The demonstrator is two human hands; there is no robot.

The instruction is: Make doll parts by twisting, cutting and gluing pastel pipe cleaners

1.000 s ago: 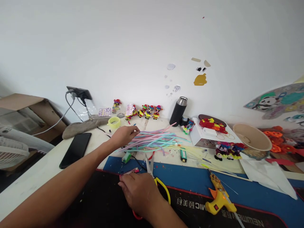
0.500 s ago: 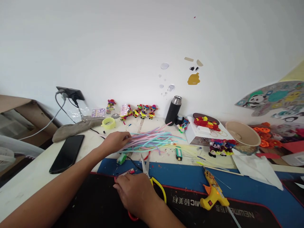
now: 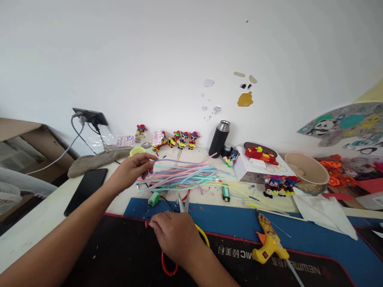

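Observation:
My left hand (image 3: 134, 169) pinches the end of a purple fuzzy stem (image 3: 176, 161), raised slightly over a loose pile of pink, teal and purple stems (image 3: 185, 177). My right hand (image 3: 176, 235) is curled above the black mat, its fingertips mostly hidden, with a small red bit showing beside them. Scissors (image 3: 184, 205) with a yellow and a red handle lie partly under my right hand, blades toward the pile. A green clip-like item (image 3: 154, 199) rests between the two hands.
A yellow glue gun (image 3: 269, 249) lies at right on the mat (image 3: 239, 265). Behind the pile stand small dolls (image 3: 184, 140) and a black flask (image 3: 219, 139). A phone (image 3: 86, 189) lies at left; a beige bowl (image 3: 306, 169) stands at right.
My left hand has lifted up and left from the pile, raising the purple stem's end. My right hand has shifted slightly right, and more of the red scissor handle shows.

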